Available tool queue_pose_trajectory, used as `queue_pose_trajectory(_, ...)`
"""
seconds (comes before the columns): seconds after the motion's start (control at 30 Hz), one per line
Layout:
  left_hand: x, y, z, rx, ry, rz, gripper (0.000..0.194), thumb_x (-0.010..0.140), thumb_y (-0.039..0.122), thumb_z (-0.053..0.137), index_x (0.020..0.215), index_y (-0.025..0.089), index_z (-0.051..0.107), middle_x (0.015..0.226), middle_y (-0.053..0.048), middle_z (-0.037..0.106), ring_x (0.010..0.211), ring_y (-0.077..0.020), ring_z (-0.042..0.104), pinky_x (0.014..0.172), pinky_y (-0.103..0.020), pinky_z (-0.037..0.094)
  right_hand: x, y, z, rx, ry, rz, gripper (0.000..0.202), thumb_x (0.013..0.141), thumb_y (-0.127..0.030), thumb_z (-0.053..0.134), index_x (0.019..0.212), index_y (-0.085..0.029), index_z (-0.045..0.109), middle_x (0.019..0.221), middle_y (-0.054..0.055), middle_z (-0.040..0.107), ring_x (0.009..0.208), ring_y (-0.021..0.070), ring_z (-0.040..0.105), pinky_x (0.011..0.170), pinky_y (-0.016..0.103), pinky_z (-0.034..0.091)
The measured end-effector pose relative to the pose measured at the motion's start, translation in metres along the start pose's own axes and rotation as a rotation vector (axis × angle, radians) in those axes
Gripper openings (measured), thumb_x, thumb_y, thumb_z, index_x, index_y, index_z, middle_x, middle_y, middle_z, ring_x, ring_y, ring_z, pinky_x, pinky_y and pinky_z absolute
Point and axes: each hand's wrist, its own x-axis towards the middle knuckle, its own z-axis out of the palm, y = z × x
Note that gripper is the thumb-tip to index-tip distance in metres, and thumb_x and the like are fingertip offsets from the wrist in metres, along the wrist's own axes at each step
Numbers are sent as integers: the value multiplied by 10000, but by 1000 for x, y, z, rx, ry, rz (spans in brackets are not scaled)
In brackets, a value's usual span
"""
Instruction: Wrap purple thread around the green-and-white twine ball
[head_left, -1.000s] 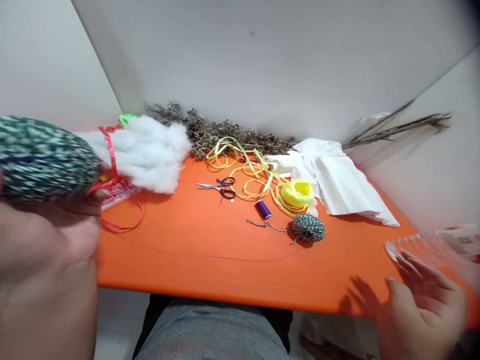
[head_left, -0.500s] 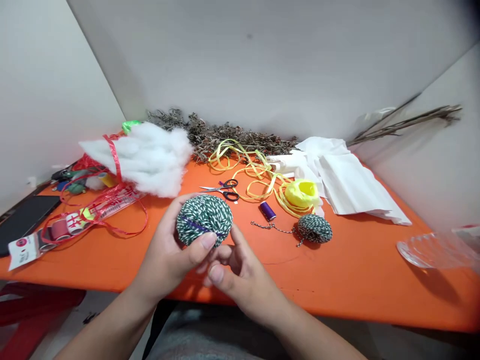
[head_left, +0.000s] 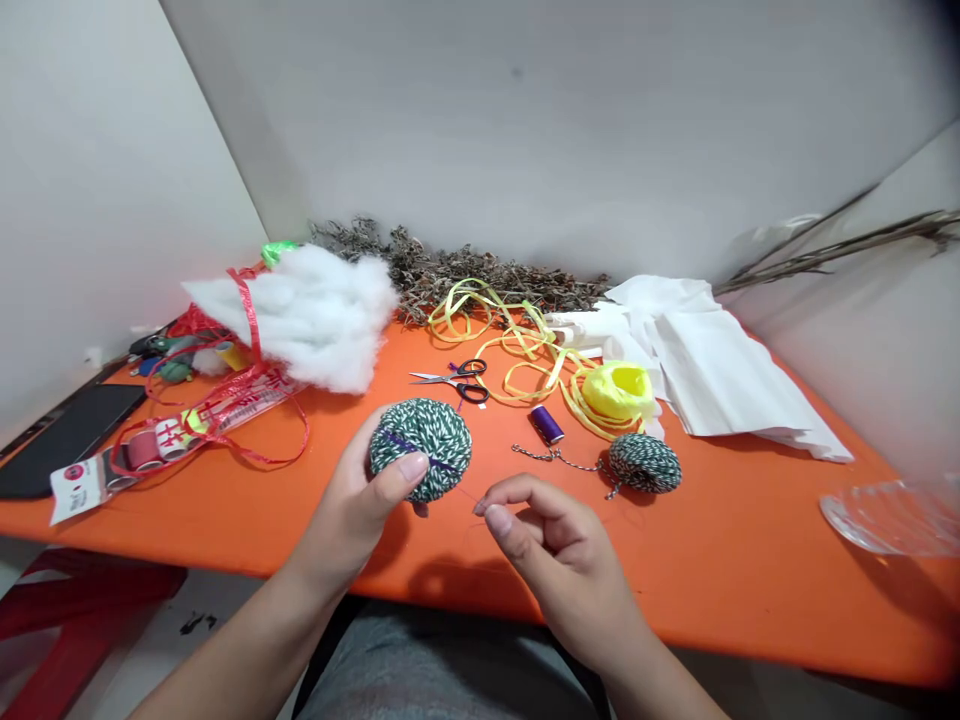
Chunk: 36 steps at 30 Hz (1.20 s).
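Yarn ball (head_left: 435,425) clasped by left fingers (head_left: 392,482), right fingers (head_left: 519,489) pinching thread (head_left: 468,495); scissors (head_left: 459,377) and spool (head_left: 547,425) lie beyond.

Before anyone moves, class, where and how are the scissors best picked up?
Probably by the black handle loops, with the right hand coming from the right. The scissors lie flat with their blades pointing left, so this approach should avoid the edges.
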Motion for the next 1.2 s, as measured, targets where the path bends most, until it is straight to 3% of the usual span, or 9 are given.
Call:
queue_pose_trajectory(0.23, 2, -4, -1, -5, -11, -2, 365, 790, 411, 750, 1087, 212, 675, 958, -56, 708, 762, -174, 632, 575, -219, 527, -5, -6, -5, 99, -19, 71, 369, 890, -541, 683, 842, -179, 632, 535, -100, 273, 492, 72, 165, 457, 236, 115)
queue_pose_trajectory(0.43, -1, -3, 7, -187, 3, -92, 471, 759, 428, 763, 1151, 178, 688, 1061, -89, 733, 981, -263, 674, 853, -332, 555, 0, -1, -4, 79, 2, 74, 370, 886, -548, 678, 849, -183, 634, 538, -99, 276, 498, 78, 169, 466, 240, 126)
queue_pose_trajectory(0.53, -4, -3, 11, -302, -21, -184, 427, 789, 440, 723, 1132, 186, 700, 1015, -81, 746, 912, -257, 692, 748, -319, 572, 2, 0, -2, 82, -10, 73, 367, 877, -548, 686, 845, -185, 635, 535, -100, 289, 490, 76, 166, 462, 240, 127)
queue_pose_trajectory(0.7, -5, -6, 13, -396, -60, -243, 283, 788, 445, 740, 912, 191, 729, 823, -38, 732, 664, -161, 649, 537, -215, 517, 1, -4, -1, 129, -47, 47, 347, 872, -518, 705, 825, -183, 625, 534, -100, 310, 478, 68, 177, 448, 234, 133)
queue_pose_trajectory(0.9, -3, -7, 14, -388, -39, -231, 312, 802, 414, 740, 1025, 195, 738, 825, -29, 718, 700, -158, 649, 542, -201, 518, -1, -4, -4, 167, -46, 43, 372, 846, -539, 729, 818, -183, 628, 534, -95, 341, 477, 65, 193, 444, 234, 138)
queue_pose_trajectory(1.03, -3, -8, 14, -411, -34, -218, 288, 791, 418, 763, 971, 195, 733, 788, -14, 697, 645, -129, 612, 514, -177, 506, 0, -4, -5, 179, -36, 27, 351, 869, -519, 716, 823, -180, 637, 547, -92, 324, 486, 67, 193, 457, 238, 136)
queue_pose_trajectory(1.2, -4, -10, 13, -384, -29, -179, 328, 809, 399, 755, 1066, 200, 709, 897, -20, 697, 695, -117, 623, 583, -170, 535, -1, -6, -5, 216, -28, 24, 338, 853, -501, 742, 812, -182, 640, 548, -88, 349, 484, 65, 190, 450, 234, 135)
